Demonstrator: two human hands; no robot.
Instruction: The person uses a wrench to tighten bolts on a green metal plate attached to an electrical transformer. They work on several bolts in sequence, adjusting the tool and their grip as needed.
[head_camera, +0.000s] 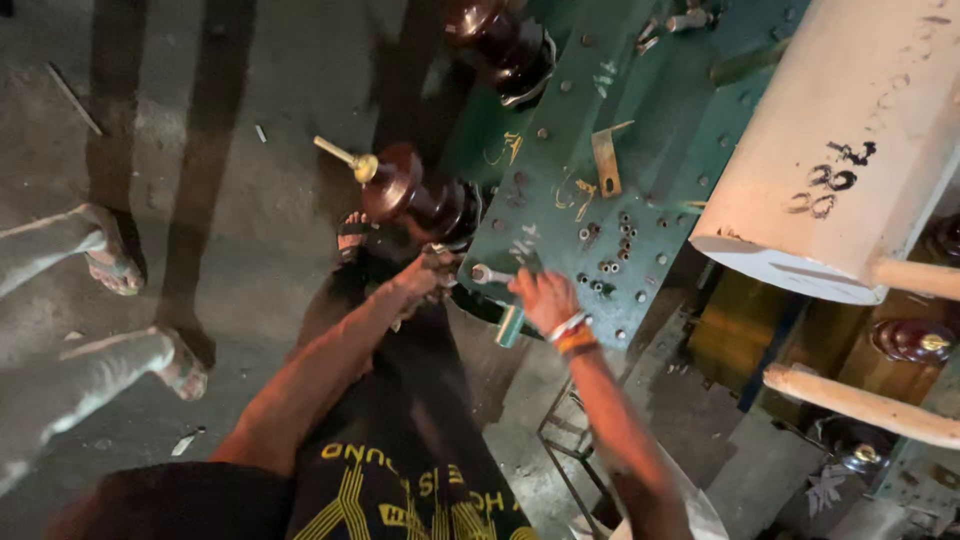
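My right hand (542, 298) grips a socket wrench with a teal handle (509, 323), its head set on a bolt at the near edge of a green metal cover plate (560, 150). My left hand (428, 273) is closed at the base of a dark brown ceramic insulator (405, 192) with a brass stud, at the plate's left corner. What the left fingers grip is hidden. Several loose nuts (610, 245) lie on the plate just beyond my right hand.
A large cream cylinder (850, 140) lies over the plate at right, with cream pipes (860, 405) below it. A second brown insulator (500, 40) stands at the top. Another person's sandalled feet (120, 265) are on the concrete floor at left.
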